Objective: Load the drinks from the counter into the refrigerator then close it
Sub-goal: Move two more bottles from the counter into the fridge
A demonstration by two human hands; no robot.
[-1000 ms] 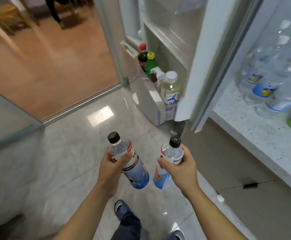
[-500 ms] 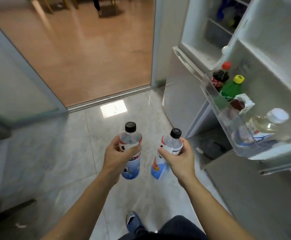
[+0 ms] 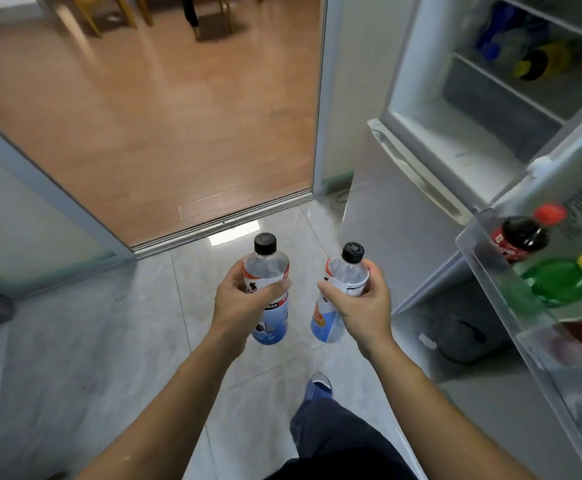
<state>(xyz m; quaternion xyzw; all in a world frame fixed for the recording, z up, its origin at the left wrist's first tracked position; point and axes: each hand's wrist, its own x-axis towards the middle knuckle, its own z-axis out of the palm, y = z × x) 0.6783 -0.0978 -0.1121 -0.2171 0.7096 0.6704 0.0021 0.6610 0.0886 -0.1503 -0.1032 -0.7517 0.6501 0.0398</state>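
Over the tiled floor (image 3: 75, 341), the left hand (image 3: 244, 303) has its grip clenched round a black-capped water bottle (image 3: 268, 278), upright. Just right of it, the right hand (image 3: 362, 306) grips a second black-capped bottle (image 3: 346, 275), tilted. Further right stands the open refrigerator (image 3: 421, 109), cola bottle (image 3: 521, 237) in its door shelf (image 3: 483, 271).

Left hand (image 3: 244, 303) grips bottle (image 3: 269, 271) — right hand (image 3: 362, 303) grips second bottle (image 3: 346, 275).
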